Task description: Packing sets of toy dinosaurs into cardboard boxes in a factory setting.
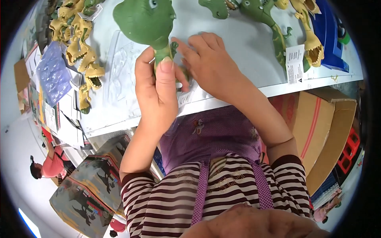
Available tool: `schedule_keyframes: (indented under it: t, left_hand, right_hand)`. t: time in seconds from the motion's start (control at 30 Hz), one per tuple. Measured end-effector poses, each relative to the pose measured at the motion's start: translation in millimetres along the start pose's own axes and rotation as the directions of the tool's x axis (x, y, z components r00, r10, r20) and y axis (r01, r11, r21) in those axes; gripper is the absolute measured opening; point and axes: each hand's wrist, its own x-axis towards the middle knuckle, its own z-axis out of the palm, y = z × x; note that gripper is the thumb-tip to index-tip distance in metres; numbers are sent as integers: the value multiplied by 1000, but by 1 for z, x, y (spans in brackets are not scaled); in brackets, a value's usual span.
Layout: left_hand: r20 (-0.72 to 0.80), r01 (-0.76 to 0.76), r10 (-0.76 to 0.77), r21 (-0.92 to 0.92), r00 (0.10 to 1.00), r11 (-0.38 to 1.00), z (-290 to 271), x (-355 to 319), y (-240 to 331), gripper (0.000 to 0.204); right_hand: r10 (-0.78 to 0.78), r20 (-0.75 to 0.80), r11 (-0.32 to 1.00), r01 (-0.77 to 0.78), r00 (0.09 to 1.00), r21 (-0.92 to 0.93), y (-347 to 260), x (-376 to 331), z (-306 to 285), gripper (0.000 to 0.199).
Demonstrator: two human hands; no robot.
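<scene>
2 hands: left [155, 89] grips green dinosaur toy [145, 20]; right [206, 59] open, touching it; white label [295, 63] right.

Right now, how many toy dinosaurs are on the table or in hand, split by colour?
Green toy dinosaurs: 3, one held in the left hand, one at the top edge, one lying to the right.
Yellow toy dinosaurs: at least 4, three piled left, one far right.
Total: at least 7.
</scene>
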Motion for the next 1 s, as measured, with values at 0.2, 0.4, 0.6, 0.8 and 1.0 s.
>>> schedule_keyframes:
  t: [0.2, 0.4, 0.6, 0.8, 1.0]
  left_hand:
    - [80, -134, 140, -83, 987, 988, -9, -5, -27, 33]
    - [279, -250, 218, 85, 935, 964, -31, -3, -29, 35]
    - [296, -171, 115, 173, 948, 970, -35, -12, -25, 32]
    - [335, -233, 141, 251, 932, 940, -36, -9, -32, 36]
    - [324, -129, 109, 39, 940, 991, -45, -7, -18, 52]
  right_hand:
    - [-25, -83, 1000, 24, 996, -13, 2, 0, 0, 47]
    - [-21, -119, 1000, 23, 993, 19, 5, 0, 0, 44]
    - [-39, -135, 998, 30, 990, -61, 3, -2, -7, 38]
    - [-46, -116, 998, 41, 992, -41, 11, -6, 1, 39]
    - [-53, -172, 998, 59, 984, 28, 8, -3, -1, 38]
